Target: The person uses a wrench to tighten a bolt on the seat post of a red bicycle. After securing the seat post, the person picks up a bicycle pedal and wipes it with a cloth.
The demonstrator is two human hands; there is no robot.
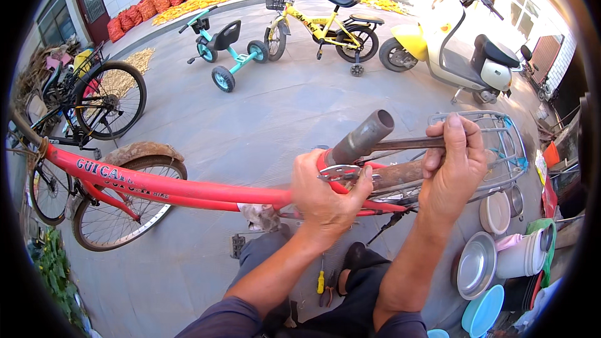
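Note:
A red bicycle frame [169, 191] stretches across in front of me, with a bare grey metal tube [363, 136] rising at its seat end. My left hand [325, 197] is closed beside that tube, its thumb and fingers on a silver metal piece [340, 173] whose exact kind I cannot make out. My right hand [456, 163] pinches one end of a dark metal bar [407, 143], raised above the rusty rear mudguard [400, 176]. The bar's other end reaches toward the tube. Beyond my right fingers lies the wire rear rack [510, 144].
By my feet lie a yellow-handled screwdriver [320, 282] and a pair of pliers [327, 295]. Basins, including a metal one [477, 265], and a white bucket [521, 259] stand at right. A tricycle [235, 56], yellow bicycle [332, 28] and scooter [457, 66] stand farther off.

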